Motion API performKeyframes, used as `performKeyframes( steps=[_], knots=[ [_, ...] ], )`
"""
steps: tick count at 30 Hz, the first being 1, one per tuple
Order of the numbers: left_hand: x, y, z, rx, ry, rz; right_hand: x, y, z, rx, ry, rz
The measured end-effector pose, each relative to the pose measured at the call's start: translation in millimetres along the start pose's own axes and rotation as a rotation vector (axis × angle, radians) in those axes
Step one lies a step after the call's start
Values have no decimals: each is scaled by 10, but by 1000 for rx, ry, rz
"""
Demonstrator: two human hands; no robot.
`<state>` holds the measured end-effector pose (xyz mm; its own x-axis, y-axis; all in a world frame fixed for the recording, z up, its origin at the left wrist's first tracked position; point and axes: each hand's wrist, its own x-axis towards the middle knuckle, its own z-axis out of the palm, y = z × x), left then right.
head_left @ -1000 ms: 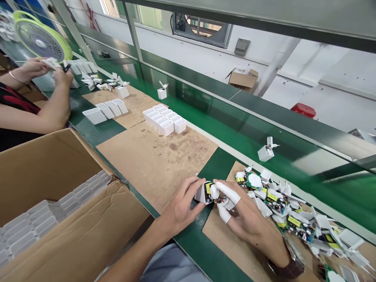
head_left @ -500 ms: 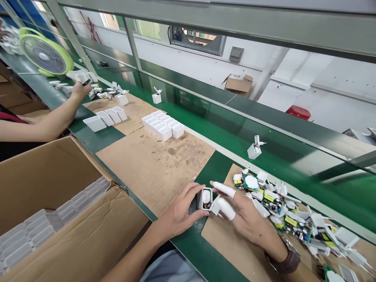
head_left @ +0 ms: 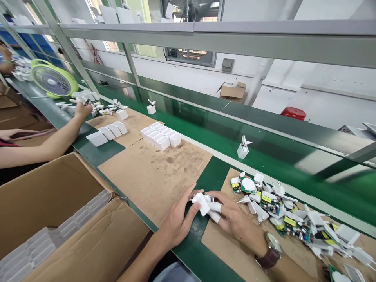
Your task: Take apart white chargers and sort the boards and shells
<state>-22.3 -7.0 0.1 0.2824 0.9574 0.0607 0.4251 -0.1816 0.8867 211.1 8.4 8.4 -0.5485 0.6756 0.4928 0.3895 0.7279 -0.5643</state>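
In the middle front, both hands grip a small white power adapter housing (head_left: 202, 204), its white lid lying over the top. My left hand (head_left: 178, 219) wraps its left side, thumb pressed on the lid. From the right, my right hand (head_left: 236, 221) closes on it, white finger covers on two fingers. The box's inside is hidden by lid and fingers. Close to my right hand lies a heap of green circuit boards (head_left: 273, 205) with white plug lids and wires.
An open cardboard box (head_left: 73, 239) with stacked white trays stands at left. White empty housings (head_left: 161, 137) form rows on cardboard (head_left: 158, 176). Filled housings (head_left: 243, 150) sit on the green belt (head_left: 202, 137). A co-worker's arm (head_left: 63, 137) works near a green fan (head_left: 54, 80).
The white lid, earlier beside the open housing in my right hand, now lies over it. My left thumb has moved onto the lid. The view has tilted upward, and the belt housing has shifted left.
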Motion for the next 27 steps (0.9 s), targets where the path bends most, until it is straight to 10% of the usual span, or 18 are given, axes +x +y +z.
performKeyframes(
  steps=[10,27],
  knots=[
    [-53,-43,-9,-11,-2,283,-33,-118,28,-12,125,-41],
    [-70,-183,42,123,180,283,-57,-103,204,-74,104,28]
  ],
)
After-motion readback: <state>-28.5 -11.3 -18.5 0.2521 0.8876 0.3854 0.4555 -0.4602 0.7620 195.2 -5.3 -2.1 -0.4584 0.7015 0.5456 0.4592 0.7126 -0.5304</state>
